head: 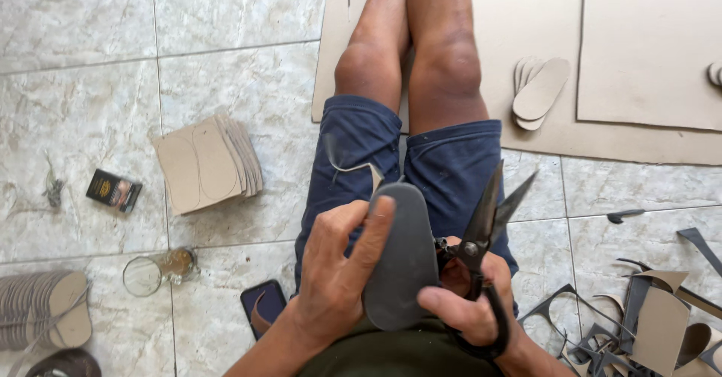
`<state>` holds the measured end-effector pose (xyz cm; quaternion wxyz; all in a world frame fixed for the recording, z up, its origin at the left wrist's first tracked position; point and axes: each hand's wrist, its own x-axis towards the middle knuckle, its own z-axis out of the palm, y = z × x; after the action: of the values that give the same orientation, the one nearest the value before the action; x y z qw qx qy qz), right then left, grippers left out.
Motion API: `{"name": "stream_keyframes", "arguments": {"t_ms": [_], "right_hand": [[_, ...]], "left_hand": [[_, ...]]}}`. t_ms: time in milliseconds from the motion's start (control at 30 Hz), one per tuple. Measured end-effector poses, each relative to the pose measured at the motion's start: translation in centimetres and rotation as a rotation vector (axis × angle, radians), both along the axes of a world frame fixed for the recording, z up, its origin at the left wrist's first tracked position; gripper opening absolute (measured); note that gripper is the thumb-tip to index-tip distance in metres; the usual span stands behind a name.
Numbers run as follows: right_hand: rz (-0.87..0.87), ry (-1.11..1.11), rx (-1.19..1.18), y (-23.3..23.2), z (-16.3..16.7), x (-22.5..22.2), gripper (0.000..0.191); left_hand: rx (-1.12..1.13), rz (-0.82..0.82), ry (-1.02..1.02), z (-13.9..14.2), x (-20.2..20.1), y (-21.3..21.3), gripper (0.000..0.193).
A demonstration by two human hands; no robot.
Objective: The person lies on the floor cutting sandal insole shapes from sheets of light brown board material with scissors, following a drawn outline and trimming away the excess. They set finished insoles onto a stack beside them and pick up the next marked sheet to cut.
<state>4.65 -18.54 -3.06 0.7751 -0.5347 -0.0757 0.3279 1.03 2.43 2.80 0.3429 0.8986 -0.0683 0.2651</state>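
Note:
My left hand (338,272) grips a dark grey sole-shaped cutout (402,260) over my lap, thumb along its left edge. A thin curled offcut strip (353,168) hangs from the cutout's top. My right hand (470,302) holds large black scissors (485,219) by the handles, blades open and pointing up to the right of the cutout. My index finger touches the cutout's lower right edge. I sit on the floor in dark blue shorts (353,147), bare legs stretched forward.
A stack of cardboard pieces with traced soles (207,162) lies left. Cut soles (538,91) rest on a cardboard sheet (654,53) ahead. Scraps (647,317) pile at right. A phone (263,305), glass jar (158,270), small black box (113,190) and stacked soles (41,309) lie left.

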Motion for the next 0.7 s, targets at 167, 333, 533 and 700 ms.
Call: {"name": "stream_keyframes", "arguments": {"t_ms": [167, 333, 533, 700], "right_hand": [[-0.065, -0.143, -0.234, -0.2, -1.4, -0.1, 0.026], [-0.092, -0.164, -0.165, -1.1, -3.0, 1.3, 0.038], [0.016, -0.275, -0.326, -1.0, -2.7, 2.6, 0.033], [-0.027, -0.368, -0.386, -0.3, -2.2, 1.8, 0.021]], "left_hand": [[-1.105, -0.135, 0.384, -2.1, -0.1, 0.1, 0.036], [-1.317, -0.305, 0.627, -3.1, 0.1, 1.4, 0.029], [-1.239, -0.208, 0.547, -2.2, 1.5, 2.5, 0.028], [-1.168, -0.201, 0.557, -1.8, 1.8, 1.8, 0.026]]}}
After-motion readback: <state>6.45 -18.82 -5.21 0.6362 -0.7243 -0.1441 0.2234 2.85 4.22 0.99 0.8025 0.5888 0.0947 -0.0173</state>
